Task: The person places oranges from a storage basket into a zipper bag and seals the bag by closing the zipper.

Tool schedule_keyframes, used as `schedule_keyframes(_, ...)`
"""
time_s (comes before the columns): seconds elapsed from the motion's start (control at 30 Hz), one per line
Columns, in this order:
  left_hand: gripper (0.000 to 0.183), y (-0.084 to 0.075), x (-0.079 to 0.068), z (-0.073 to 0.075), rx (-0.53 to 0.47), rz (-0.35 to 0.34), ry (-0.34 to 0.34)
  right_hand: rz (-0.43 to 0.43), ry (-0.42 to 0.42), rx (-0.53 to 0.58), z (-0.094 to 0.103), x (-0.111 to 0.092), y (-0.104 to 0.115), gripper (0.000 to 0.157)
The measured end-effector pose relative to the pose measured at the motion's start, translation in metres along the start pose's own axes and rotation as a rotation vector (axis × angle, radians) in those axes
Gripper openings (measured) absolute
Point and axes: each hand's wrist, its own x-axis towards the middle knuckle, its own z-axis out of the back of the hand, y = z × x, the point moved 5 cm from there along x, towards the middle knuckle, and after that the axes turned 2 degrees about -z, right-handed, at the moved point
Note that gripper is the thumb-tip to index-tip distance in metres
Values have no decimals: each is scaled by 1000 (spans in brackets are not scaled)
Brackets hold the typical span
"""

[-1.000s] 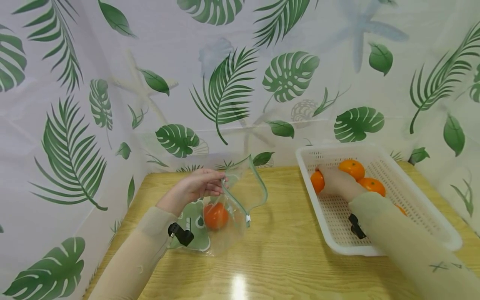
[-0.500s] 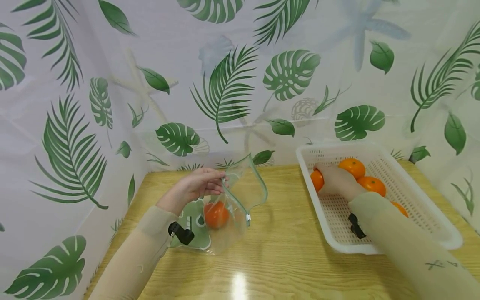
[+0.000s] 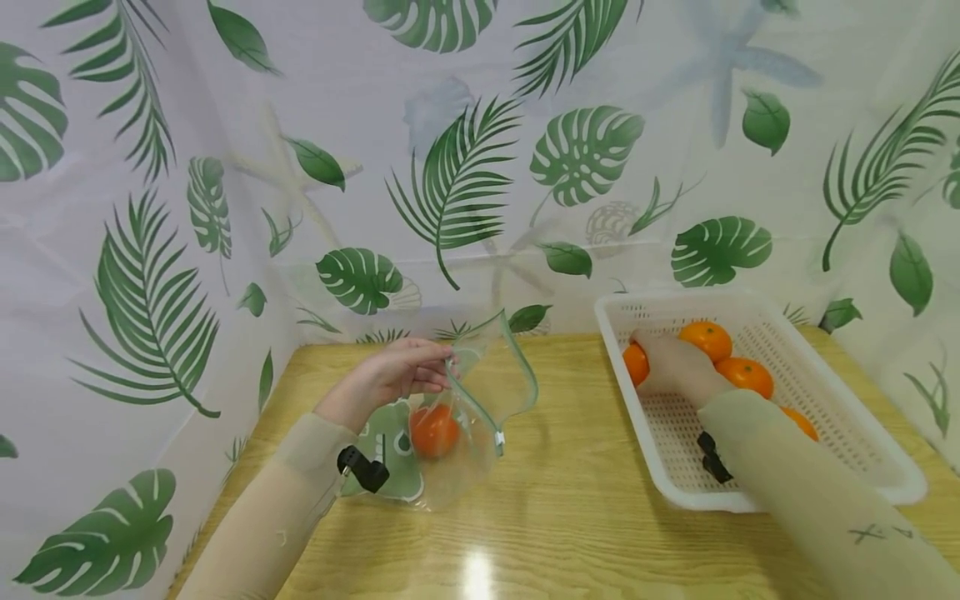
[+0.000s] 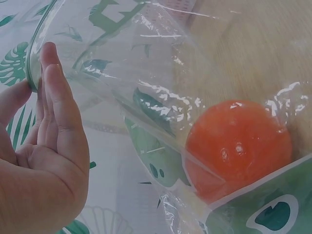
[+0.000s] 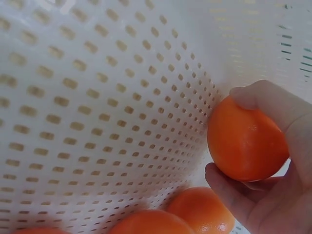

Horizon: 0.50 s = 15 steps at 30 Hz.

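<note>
In the head view my left hand (image 3: 393, 372) pinches the green zip edge of a clear slider bag (image 3: 461, 479), whose mouth gapes to the right. An orange (image 3: 435, 431) lies inside the bag, seen through the plastic near its green printed panel (image 4: 234, 214). Thumb and fingertips meet at the zip edge in the left wrist view. Over on the right, my right hand (image 3: 678, 365) reaches into a white perforated basket (image 3: 643, 433). It grips another orange (image 5: 246, 141) between thumb and fingers, close to the basket's wall.
Several other oranges stay in the basket, among them one orange (image 3: 705, 340) at the back and one orange (image 3: 745, 377) beside my wrist. The wooden table (image 3: 555, 517) runs between bag and basket. A leaf-patterned sheet (image 3: 480, 200) hangs behind and at the sides.
The head view shifts slightly. Both hands keep their places, the left at the bag's edge and the right around the orange in the basket.
</note>
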Motion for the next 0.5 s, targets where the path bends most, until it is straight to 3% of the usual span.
schedule_keyframes(0.5,36,3,4,-4,9,-15,30,20,-40,-9,10,-12,-9,89)
